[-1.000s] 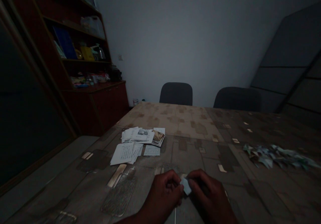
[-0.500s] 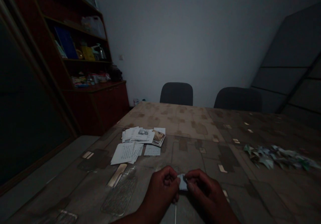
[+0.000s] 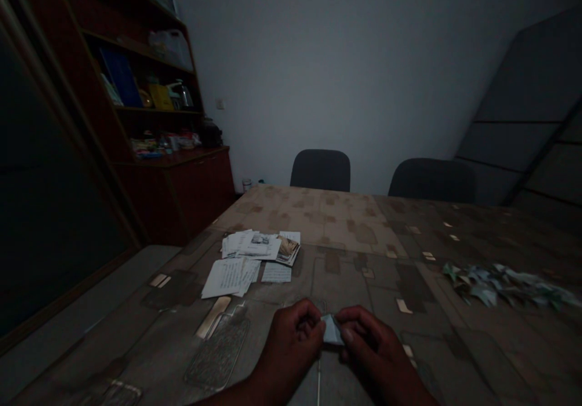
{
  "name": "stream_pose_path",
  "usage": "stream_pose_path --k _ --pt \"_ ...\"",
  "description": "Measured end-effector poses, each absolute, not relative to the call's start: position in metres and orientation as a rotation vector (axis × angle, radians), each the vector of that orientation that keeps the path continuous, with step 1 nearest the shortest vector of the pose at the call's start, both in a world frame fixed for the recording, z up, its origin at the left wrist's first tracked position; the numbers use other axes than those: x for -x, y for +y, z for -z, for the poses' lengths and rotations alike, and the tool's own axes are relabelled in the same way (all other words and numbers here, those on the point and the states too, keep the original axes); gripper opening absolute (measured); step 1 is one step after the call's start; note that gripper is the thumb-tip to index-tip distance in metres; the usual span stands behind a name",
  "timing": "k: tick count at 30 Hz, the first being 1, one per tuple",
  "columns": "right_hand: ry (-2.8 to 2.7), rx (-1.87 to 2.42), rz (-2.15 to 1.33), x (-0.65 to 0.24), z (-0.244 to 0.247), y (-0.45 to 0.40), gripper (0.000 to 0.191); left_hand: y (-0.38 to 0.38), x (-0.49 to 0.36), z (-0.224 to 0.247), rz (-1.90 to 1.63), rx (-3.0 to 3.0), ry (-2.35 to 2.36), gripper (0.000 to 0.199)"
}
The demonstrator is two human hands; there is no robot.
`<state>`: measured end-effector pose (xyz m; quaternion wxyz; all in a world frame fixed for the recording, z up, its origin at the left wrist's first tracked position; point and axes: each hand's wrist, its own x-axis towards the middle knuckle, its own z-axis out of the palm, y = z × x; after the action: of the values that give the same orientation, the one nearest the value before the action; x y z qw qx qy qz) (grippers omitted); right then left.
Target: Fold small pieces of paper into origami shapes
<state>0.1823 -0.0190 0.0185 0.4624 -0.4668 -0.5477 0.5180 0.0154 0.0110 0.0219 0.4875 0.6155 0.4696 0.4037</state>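
A small pale blue folded paper (image 3: 332, 331) is held between my two hands, low in the middle of the view, over the patterned table (image 3: 291, 212). My left hand (image 3: 297, 336) pinches its left edge between thumb and fingers. On the other side, my right hand (image 3: 368, 339) has thumb and fingers closed on the right edge. The paper shows a sloping crease and a pointed top. Written and printed cards (image 3: 227, 277) lie in a loose pile left of centre, beyond my left hand.
Several folded papers (image 3: 504, 285) form a heap on the table at the right. Two dark chairs (image 3: 321, 169) stand at the far edge, before a wall. A red-brown cabinet (image 3: 200, 179) with filled shelves is at the left.
The folded paper has turned slightly and more of its face shows, with a pointed top. My right fingers have shifted a little at its edge.
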Motion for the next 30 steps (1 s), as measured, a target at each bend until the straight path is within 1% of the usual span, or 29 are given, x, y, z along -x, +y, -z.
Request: stream_pose_path --k 3,6,9,13,18,25,30 --pt "-1.371 1.171 -1.237 -0.1822 -0.0195 -0.0183 0.033 0.0112 -0.0155 -0.0192 -0.991 -1.505 1.133 0.014" --pt "-1.476 1.200 -1.145 -0.1824 -0.0201 -0.0182 0.032 0.0107 -0.0168 -0.0162 -0.985 -1.414 1.076 0.003" --pt "-1.595 1.209 -1.061 -0.1828 -0.0209 -0.0193 0.031 0.0104 -0.0178 -0.0141 -0.969 -1.307 0.994 0.010" --pt "-1.643 1.224 -1.034 -0.1825 -0.0230 -0.0213 0.029 0.0108 -0.0172 -0.0142 -0.973 -1.296 0.990 0.015" --pt "-1.618 1.222 -1.048 -0.1819 -0.0212 -0.0214 0.029 0.0101 -0.0165 -0.0133 -0.976 -1.317 1.007 0.016" --pt "-1.605 1.209 -1.032 -0.1807 -0.0177 -0.0191 0.020 0.0089 -0.0169 -0.0137 -0.971 -1.369 1.029 0.012" --pt "-1.590 1.226 -1.046 -0.1808 -0.0180 -0.0197 0.020 0.0104 -0.0176 -0.0131 -0.959 -1.360 1.033 0.012"
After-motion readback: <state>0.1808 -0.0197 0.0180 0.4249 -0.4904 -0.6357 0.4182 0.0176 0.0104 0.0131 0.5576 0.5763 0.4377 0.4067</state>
